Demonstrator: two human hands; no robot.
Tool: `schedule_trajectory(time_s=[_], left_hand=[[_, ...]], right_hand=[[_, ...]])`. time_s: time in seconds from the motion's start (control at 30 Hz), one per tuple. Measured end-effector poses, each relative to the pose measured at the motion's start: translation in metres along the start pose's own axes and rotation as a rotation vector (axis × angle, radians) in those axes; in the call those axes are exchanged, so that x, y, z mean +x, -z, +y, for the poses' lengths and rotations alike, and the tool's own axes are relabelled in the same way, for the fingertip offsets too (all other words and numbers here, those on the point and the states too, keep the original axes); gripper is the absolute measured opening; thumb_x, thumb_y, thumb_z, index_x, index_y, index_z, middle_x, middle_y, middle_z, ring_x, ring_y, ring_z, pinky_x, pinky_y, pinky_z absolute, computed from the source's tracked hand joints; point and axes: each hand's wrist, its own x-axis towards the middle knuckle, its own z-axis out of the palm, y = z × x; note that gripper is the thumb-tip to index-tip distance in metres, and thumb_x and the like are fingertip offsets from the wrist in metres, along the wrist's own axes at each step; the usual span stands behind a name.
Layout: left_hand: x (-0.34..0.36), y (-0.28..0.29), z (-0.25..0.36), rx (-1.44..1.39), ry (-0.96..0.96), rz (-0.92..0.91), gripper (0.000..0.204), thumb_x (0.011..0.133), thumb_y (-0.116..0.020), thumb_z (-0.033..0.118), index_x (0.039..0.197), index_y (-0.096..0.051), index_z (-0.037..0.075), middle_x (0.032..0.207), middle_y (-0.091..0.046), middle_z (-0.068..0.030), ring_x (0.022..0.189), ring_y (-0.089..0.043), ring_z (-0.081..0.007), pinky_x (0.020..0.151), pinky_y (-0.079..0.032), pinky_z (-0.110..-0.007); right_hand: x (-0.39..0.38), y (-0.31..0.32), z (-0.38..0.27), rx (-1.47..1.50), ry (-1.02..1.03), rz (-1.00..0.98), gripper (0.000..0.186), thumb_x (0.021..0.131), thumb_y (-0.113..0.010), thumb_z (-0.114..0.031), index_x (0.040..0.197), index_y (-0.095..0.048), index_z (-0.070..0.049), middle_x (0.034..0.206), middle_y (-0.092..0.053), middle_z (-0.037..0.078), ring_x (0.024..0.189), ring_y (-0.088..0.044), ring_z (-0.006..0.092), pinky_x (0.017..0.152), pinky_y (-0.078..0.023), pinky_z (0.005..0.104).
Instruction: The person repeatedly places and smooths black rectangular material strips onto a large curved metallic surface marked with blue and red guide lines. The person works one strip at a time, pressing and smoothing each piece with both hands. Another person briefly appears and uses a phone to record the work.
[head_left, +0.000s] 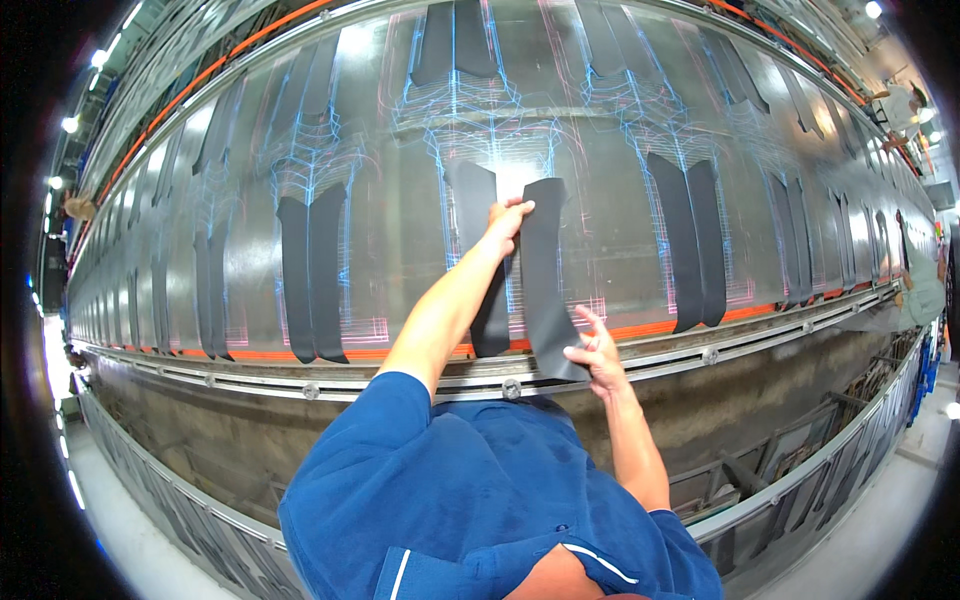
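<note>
A long dark grey fabric panel [545, 270] stretches between my two hands over the table, its lower end bent up off the surface near the rail. My left hand [508, 222] pinches its upper left corner. At the lower right end, my right hand [597, 352] grips the edge with the thumb on top and the index finger sticking out; its other fingers are partly hidden. Just left of it, a matching dark panel [490, 320] lies on the table, partly covered by my left forearm.
The long grey table [400, 250] carries blue and pink printed lines. Paired dark panels [312, 280] lie to the left, and another pair [690, 250] to the right. A metal rail [440, 385] runs along the near edge. A person [897, 105] stands at the far right.
</note>
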Motion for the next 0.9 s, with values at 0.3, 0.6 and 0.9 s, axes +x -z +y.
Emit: schedule_trajectory(time_s=[0.3,0.6,0.9], left_hand=[[0.050,0.018,0.058,0.611,-0.324,0.235,0.026,0.092,-0.084,0.017,0.112,-0.080,0.001,0.094,-0.081,-0.0062,0.082,-0.073,-0.0114,0.075,-0.057,-0.029],[0.074,0.029,0.080,0.927,-0.341,0.279,0.024,0.084,-0.086,0.032,0.099,-0.088,0.013,0.100,-0.085,-0.0114,0.099,-0.081,-0.0273,0.092,-0.061,-0.042],[0.095,0.039,0.122,1.162,-0.162,0.068,0.035,0.076,-0.089,0.043,0.093,-0.086,0.013,0.100,-0.084,-0.0114,0.102,-0.079,-0.0287,0.093,-0.060,-0.043]], right_hand=[[0.049,0.021,0.060,-0.549,-0.053,0.199,0.077,0.084,-0.086,0.006,0.150,-0.050,-0.009,0.101,-0.082,0.013,0.096,-0.078,0.0198,0.088,-0.061,0.0371],[0.068,0.014,0.060,-0.897,-0.091,0.305,0.053,0.084,-0.089,0.000,0.131,-0.065,-0.003,0.087,-0.081,0.006,0.077,-0.073,0.0108,0.074,-0.058,0.0300],[0.080,0.031,0.079,-0.869,-0.119,0.366,0.026,0.095,-0.083,-0.025,0.098,-0.073,-0.001,0.077,-0.077,0.007,0.074,-0.067,0.0113,0.072,-0.054,0.0349]])
